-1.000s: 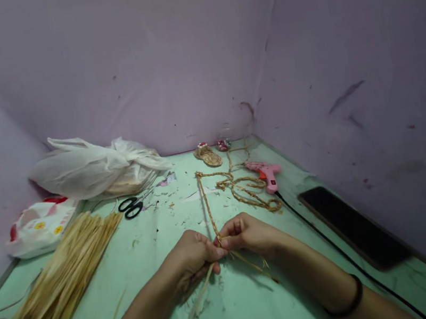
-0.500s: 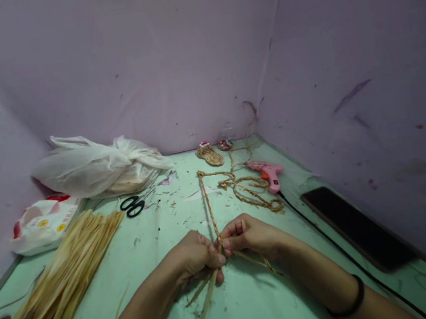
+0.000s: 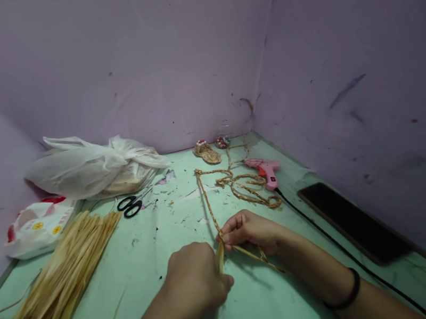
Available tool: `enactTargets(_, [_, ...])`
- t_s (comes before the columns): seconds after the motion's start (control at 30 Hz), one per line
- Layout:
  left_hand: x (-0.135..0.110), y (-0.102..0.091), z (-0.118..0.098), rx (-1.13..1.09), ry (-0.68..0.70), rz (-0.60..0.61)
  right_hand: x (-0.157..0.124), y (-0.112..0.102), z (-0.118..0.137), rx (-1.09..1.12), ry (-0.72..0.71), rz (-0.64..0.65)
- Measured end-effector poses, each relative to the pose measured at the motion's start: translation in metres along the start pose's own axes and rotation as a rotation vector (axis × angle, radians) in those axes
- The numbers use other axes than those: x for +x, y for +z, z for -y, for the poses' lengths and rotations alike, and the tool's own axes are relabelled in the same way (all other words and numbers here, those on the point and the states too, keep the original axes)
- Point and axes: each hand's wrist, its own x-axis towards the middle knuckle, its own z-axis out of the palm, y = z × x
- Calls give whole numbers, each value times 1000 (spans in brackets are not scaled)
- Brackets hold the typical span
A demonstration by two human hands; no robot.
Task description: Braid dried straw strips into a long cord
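Note:
A thin braided straw cord [image 3: 208, 203] runs down from the middle of the green tabletop to my fingers. My right hand [image 3: 251, 234] pinches the cord's near end, and loose strands stick out below that hand to the right. Closed around a flat dry straw strip [image 3: 221, 257] is my left hand [image 3: 199, 277], lower and to the left; the strip's tail comes out beneath it. The rest of the cord lies in loops [image 3: 248, 189] beyond my right hand.
A bundle of straw strips [image 3: 63, 285] lies left, near black-handled scissors [image 3: 130, 206], a white packet [image 3: 40, 227] and a tied plastic bag [image 3: 96, 167]. A pink glue gun [image 3: 265, 170], its black cable and a dark phone [image 3: 354, 220] sit right. A small woven slipper [image 3: 207, 153] stands at the back.
My left hand has moved down and toward me, turned back-up, drawing the strip away from the braid. My right hand keeps its pinch. The view has shifted slightly.

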Motion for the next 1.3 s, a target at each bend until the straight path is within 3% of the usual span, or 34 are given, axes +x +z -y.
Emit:
enactTargets(0.2, [1,10,-9,89,48,46,0,0,-1,15,-34,34])
enactTargets(0.5, [2,18,-3,-274,8,-24,1,-1,-3,4,-38,50])
enactTargets(0.63, [11,10,6,-383,-1,-96,-2,1,0,18,-51,42])
enactTargets(0.7, [19,5,9,-565,-49,-132,-3,3,1,19,-63,52])
enactTargets(0.77, [25,2,11,-847,-117,-40,-4,4,1,16,-75,64])
enactTargets(0.87, [32,5,13,-1247,-107,287,-4,4,0,26,-94,96])
enactTargets(0.93, [35,9,14,-1373,-70,418,-2,3,-2,8,-123,118])
enactTargets(1.07, [38,16,12,-1283,-95,340,3,1,-8,-225,-218,103])
enactTargets(1.3, [37,28,4,-816,-114,67,-1,16,-9,-839,-294,-225])
